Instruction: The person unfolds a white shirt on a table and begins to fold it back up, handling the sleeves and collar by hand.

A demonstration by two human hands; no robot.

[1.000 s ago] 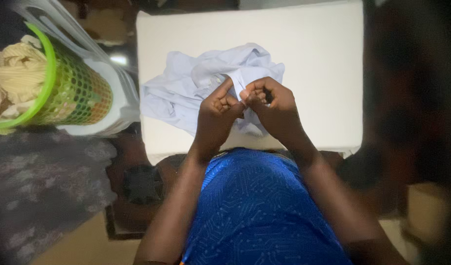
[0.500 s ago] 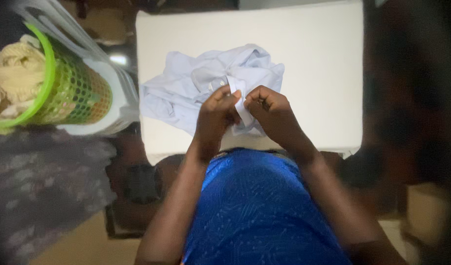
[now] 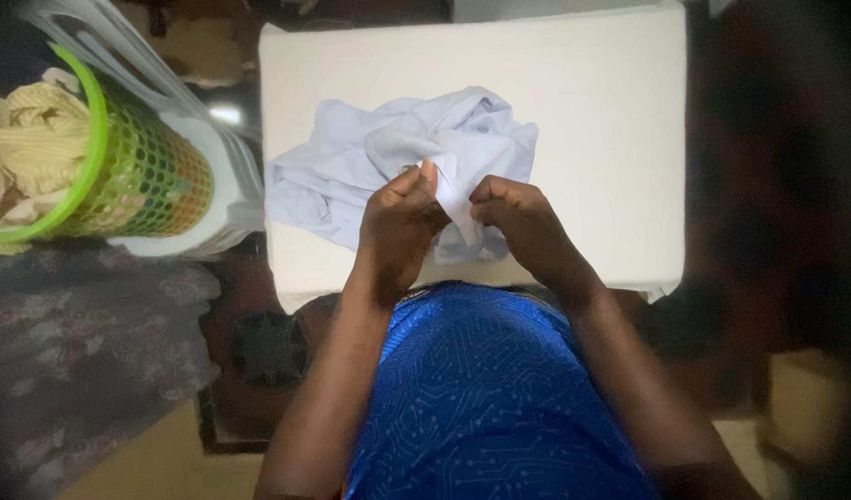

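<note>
The crumpled pale blue cotton shirt (image 3: pixel 388 167) lay bunched on the white flat-topped counter (image 3: pixel 592 120), toward its near left part. My left hand (image 3: pixel 395 227) and right hand (image 3: pixel 518 222) were both closed on a narrow white strip of the garment's edge, pinched between thumb and fingertips and drawn up between them; it was possibly a placket or collar band, though the view was too soft to confirm. I judged the fabric light, limp and thin, creasing readily and not slippery, with no stiffness except along stitched edges. Seams and hems seemed the soundest places to take hold. To the left stood a green perforated plastic basket (image 3: pixel 138 176) holding cream ribbed cloth (image 3: pixel 27 148), nested in a white plastic bin (image 3: pixel 226 199).
</note>
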